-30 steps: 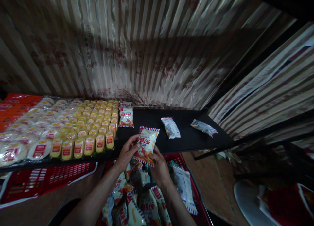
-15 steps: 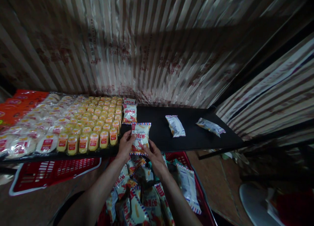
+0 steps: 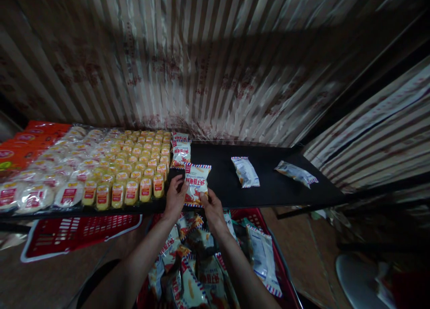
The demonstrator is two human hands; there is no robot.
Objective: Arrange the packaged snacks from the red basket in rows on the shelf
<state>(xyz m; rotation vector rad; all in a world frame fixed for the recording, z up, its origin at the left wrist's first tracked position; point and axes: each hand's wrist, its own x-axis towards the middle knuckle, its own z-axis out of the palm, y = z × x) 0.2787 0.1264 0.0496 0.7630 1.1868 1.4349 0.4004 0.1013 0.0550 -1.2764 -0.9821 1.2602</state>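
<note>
A white snack bag with red lettering and striped ends is held up at the shelf's front edge. My right hand grips its lower right corner, thumb on the front. At its left edge are the curled fingers of my left hand, the fingertips partly hidden. Behind it, similar snack bags stand in a short row beside yellow packaged cakes. Below my hands, a red basket holds many more bags, some with their backs up.
Two bags lie on the black shelf to the right: one pale bag and another bag farther over. Round white packages and orange packs fill the left. A second red basket sits beneath. Striped curtain hangs behind.
The view has shifted slightly, moving the shelf goods a little to the right in the picture. The snack bag stays between my hands; my left fingers have loosened slightly at its edge.
</note>
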